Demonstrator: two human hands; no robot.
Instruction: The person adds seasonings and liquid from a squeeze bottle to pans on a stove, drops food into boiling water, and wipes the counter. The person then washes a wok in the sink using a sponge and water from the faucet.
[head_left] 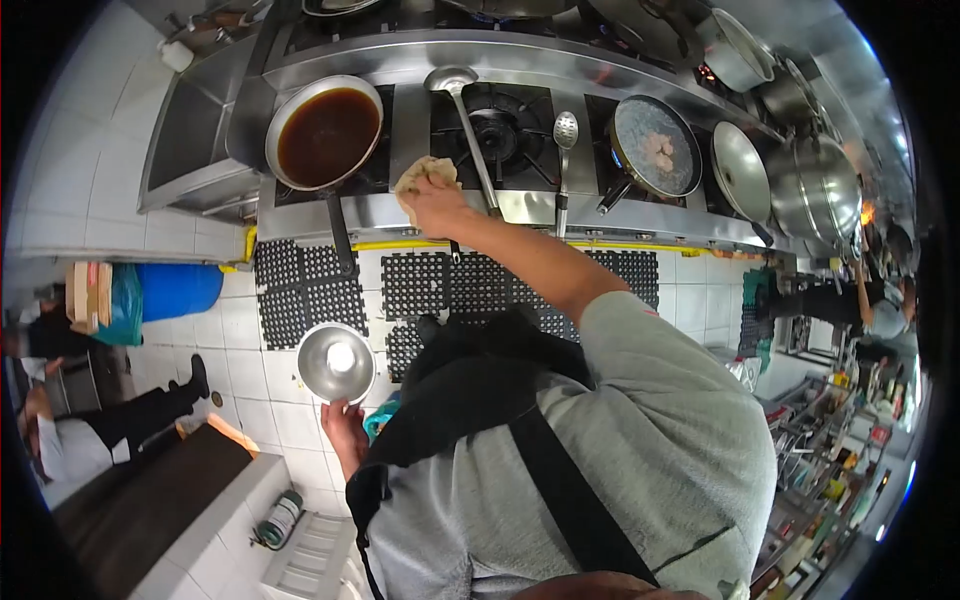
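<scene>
My right hand (438, 210) is closed on a crumpled tan cloth (420, 174), pressing it to the steel front of the stove (407, 125). Low on my left side, my left hand (345, 430) grips the rim of a steel mixing bowl (312, 372); a bright white patch shows inside it, and I cannot tell whether it is glare or contents. Just right of the cloth, a long-handled ladle (468, 128) lies across the stovetop. Further right rests a slotted spoon (565, 150). Left of the cloth stands a pan (272, 140) of dark brown liquid, its handle (339, 238) jutting toward me.
A frying pan (620, 125) with pale pieces (658, 150) in liquid sits on the right burner. Beside it are a wok (740, 170) and large steel cookware (812, 190). Black rubber mats (415, 280) cover the floor. Other people (75, 445) stand left and far right.
</scene>
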